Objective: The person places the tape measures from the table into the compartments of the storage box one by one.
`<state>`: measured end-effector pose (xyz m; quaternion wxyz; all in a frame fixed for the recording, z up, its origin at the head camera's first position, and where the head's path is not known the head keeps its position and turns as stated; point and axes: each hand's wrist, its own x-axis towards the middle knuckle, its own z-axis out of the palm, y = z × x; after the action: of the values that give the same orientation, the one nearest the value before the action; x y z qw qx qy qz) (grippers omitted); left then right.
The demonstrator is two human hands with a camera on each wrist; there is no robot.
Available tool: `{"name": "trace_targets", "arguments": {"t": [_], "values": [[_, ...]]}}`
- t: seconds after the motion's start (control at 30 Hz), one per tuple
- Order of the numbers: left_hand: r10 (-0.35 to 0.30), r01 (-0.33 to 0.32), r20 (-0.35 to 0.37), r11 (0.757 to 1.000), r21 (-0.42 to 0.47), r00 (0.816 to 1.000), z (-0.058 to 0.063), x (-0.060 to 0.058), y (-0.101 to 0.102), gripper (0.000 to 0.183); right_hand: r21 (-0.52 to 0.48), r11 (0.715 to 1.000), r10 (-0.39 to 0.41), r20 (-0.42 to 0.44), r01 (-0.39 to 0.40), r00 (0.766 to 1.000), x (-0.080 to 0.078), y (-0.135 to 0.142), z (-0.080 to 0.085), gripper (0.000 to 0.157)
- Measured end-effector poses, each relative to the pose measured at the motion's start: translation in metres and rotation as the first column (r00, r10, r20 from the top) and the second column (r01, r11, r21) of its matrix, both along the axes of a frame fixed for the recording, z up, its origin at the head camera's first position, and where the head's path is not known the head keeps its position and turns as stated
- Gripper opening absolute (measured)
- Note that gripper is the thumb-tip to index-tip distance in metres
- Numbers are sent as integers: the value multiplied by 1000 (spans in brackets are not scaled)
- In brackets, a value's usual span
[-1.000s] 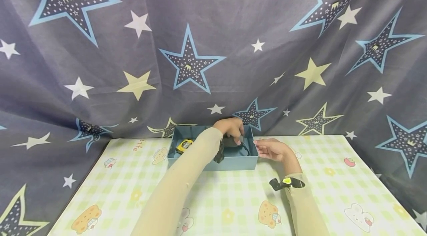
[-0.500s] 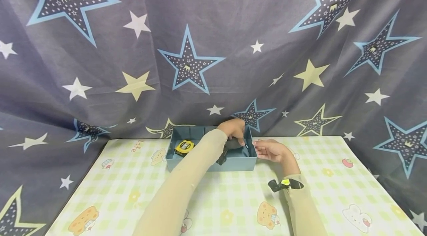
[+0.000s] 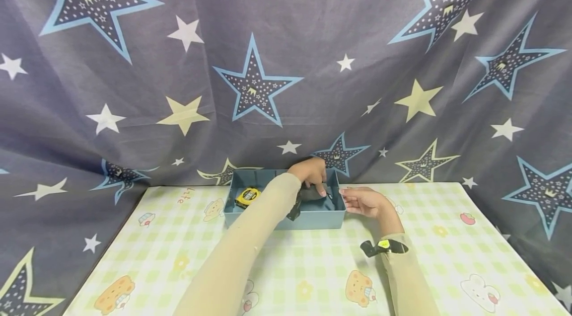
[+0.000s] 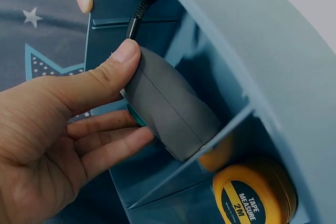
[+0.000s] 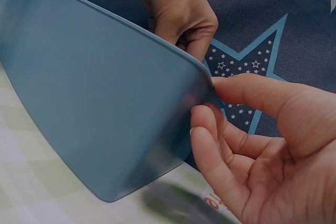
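Observation:
My left hand point(image 4: 79, 114) reaches into the blue box point(image 3: 310, 220) and holds a dark grey rounded device point(image 4: 168, 98) there. The thumb presses its top end, and the fingers lie under its side near a small teal part point(image 4: 135, 115). From that end a black braided cord point(image 4: 139, 11) runs toward the box's end wall. The device's far end overlaps the thin divider point(image 4: 194, 156) in the left wrist view. At the box's right end, my right hand point(image 3: 364, 200) touches the outside, thumb at the rim corner and the other fingers loosely bent against the wall.
A yellow tape measure point(image 4: 239, 192) lies in the box's left compartment, past the divider. The box stands on a green checked tablecloth point(image 3: 286, 266), close to the table's back edge. A grey curtain point(image 3: 286, 8) with stars hangs directly behind.
My left hand has gone slightly lower into the box with the grey device, and the cord's loop has shifted at the right end. My right hand stays at the same corner.

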<state>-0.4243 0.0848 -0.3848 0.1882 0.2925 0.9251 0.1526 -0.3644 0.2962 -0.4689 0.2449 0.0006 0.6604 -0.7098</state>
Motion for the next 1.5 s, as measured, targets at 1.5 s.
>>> {"name": "trace_targets", "arguments": {"t": [1.5], "values": [[-47, 40, -52, 989, -141, 998, 0, 4, 13, 51, -24, 999, 38, -6, -38, 999, -1, 2, 0, 21]]}}
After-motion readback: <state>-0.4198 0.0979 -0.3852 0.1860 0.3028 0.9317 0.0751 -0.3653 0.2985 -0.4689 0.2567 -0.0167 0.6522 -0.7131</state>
